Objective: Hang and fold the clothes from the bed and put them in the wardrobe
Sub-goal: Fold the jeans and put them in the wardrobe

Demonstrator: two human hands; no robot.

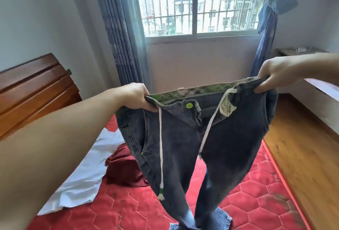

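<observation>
Both hands hold up dark jeans (192, 138) by the top, over the red bed (256, 193). The left hand (135, 95) grips one side and the right hand (273, 75) grips the other. A white cloth (82, 174) and a dark red cloth (122, 169) lie on the bed.

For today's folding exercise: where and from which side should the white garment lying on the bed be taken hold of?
Judging by how it lies, take the white garment by its near edge, reaching from the left side of the bed. It lies spread flat there, while its far right edge meets the dark red garment. Both hands are busy holding the jeans.
</observation>
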